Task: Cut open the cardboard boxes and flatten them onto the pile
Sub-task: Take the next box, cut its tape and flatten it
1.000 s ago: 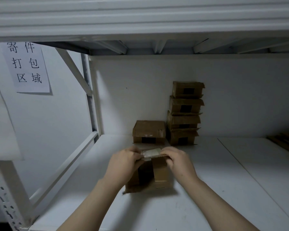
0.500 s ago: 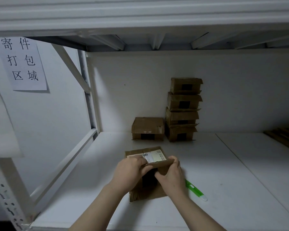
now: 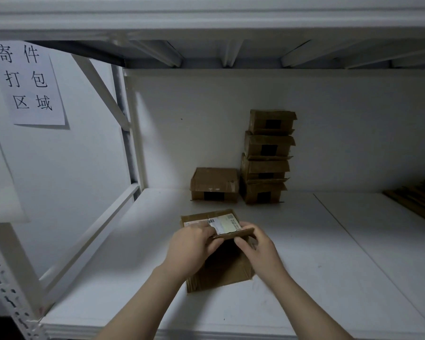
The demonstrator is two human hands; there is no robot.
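Note:
A brown cardboard box (image 3: 221,273) with a white shipping label lies on the white shelf (image 3: 329,253) in front of me. My left hand (image 3: 190,249) grips its top flap from the left, fingers curled over the edge by the label. My right hand (image 3: 257,244) pinches the same flap edge from the right. The box's dark inside shows between my hands. At the back wall stand a single taped box (image 3: 215,184) and, to its right, a stack of several boxes (image 3: 268,155).
Flat brown cardboard (image 3: 420,200) lies at the far right of the shelf. A white upright and diagonal brace (image 3: 101,92) close off the left side. A paper sign (image 3: 27,82) hangs on the left wall. Another shelf runs overhead.
The box has tipped down from standing to lying nearly flat, and my hands moved with it to the flap edge. The green cutter seen half a second ago is out of sight.

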